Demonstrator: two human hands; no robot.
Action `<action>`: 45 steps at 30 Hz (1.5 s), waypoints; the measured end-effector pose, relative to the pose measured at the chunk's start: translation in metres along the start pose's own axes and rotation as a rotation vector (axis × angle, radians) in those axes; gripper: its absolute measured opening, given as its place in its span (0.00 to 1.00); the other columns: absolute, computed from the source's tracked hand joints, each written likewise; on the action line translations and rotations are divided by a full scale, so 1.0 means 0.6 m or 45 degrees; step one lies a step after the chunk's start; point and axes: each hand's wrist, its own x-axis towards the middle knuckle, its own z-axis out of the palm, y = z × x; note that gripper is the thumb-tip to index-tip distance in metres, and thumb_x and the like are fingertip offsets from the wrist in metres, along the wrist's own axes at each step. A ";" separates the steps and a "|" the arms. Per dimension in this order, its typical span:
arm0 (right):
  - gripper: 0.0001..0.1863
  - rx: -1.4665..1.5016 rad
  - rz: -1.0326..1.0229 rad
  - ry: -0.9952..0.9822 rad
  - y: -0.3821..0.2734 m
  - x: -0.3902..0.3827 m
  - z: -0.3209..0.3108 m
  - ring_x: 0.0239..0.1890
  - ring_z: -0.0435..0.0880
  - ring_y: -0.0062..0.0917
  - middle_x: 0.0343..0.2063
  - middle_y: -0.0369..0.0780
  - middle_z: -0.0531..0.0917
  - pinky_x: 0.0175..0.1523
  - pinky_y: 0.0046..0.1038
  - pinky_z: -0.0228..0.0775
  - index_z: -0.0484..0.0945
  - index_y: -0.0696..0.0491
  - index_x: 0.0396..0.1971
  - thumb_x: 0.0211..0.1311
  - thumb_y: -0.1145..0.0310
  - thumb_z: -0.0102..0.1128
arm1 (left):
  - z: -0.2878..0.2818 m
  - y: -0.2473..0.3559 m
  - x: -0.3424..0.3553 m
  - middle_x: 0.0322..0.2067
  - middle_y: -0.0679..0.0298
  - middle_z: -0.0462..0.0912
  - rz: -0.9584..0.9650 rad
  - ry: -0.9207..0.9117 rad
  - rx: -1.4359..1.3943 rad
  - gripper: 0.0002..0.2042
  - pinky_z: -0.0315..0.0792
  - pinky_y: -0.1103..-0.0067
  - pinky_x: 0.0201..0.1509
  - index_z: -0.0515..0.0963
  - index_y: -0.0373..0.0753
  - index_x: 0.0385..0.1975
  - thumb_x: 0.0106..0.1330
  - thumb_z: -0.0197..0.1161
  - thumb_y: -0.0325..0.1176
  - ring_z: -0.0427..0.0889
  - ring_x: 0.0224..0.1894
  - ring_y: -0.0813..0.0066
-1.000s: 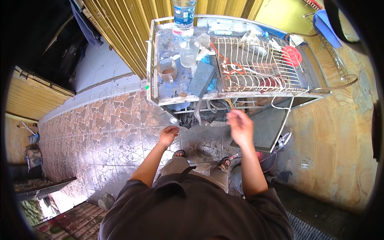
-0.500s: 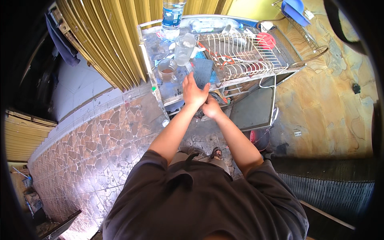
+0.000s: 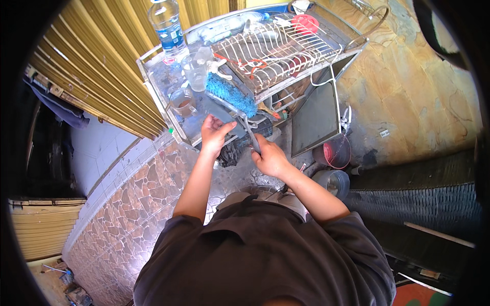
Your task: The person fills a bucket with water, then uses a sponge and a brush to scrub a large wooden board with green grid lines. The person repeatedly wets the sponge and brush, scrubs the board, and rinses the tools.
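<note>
In my right hand (image 3: 269, 157) is the grey handle of a brush (image 3: 230, 94) with blue bristles. The bristles face up at the trolley's front edge. My left hand (image 3: 216, 136) closes at the edge of a flat grey-blue piece (image 3: 225, 113), its thumb lying across it; its exact kind is unclear. This piece lies just below the brush head. Beyond my left hand stands a glass mug (image 3: 182, 103) with some brown liquid. Behind it is a clear plastic pitcher (image 3: 196, 74).
The metal trolley (image 3: 153, 89) carries a large water bottle (image 3: 169, 33), a lying plastic bottle (image 3: 229, 28), a wire rack (image 3: 278, 51) and a red round item (image 3: 305, 24). Its door (image 3: 317, 120) hangs open on the right. Buckets (image 3: 333, 153) stand on the floor.
My right hand has drawn back, bringing the brush handle into sight. The blue bristles have turned up into view. My left hand has moved left and lower. My view has shifted.
</note>
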 end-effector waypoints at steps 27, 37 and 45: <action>0.26 -0.024 1.770 0.379 0.682 -0.316 -0.241 0.48 0.74 0.38 0.45 0.48 0.75 0.52 0.36 0.64 0.67 0.51 0.52 0.53 0.56 0.43 | 0.560 -0.311 -0.036 0.41 0.63 0.74 -1.294 -0.913 -0.418 0.18 0.64 0.72 0.51 0.67 0.36 0.45 0.52 0.58 0.27 0.72 0.46 0.71; 0.19 -0.021 1.679 -0.033 0.978 -0.112 -0.333 0.48 0.75 0.33 0.45 0.44 0.76 0.50 0.30 0.68 0.76 0.54 0.42 0.51 0.63 0.51 | 0.663 -0.483 0.008 0.41 0.62 0.75 -1.360 -0.614 -0.319 0.17 0.66 0.73 0.50 0.67 0.35 0.44 0.54 0.57 0.28 0.73 0.44 0.70; 0.17 -0.150 1.554 -0.224 1.029 -0.039 -0.346 0.47 0.76 0.33 0.45 0.42 0.76 0.48 0.30 0.69 0.76 0.52 0.41 0.50 0.65 0.51 | 0.665 -0.507 0.038 0.42 0.62 0.74 -1.383 -0.559 -0.244 0.18 0.63 0.70 0.54 0.66 0.36 0.46 0.54 0.56 0.29 0.72 0.46 0.68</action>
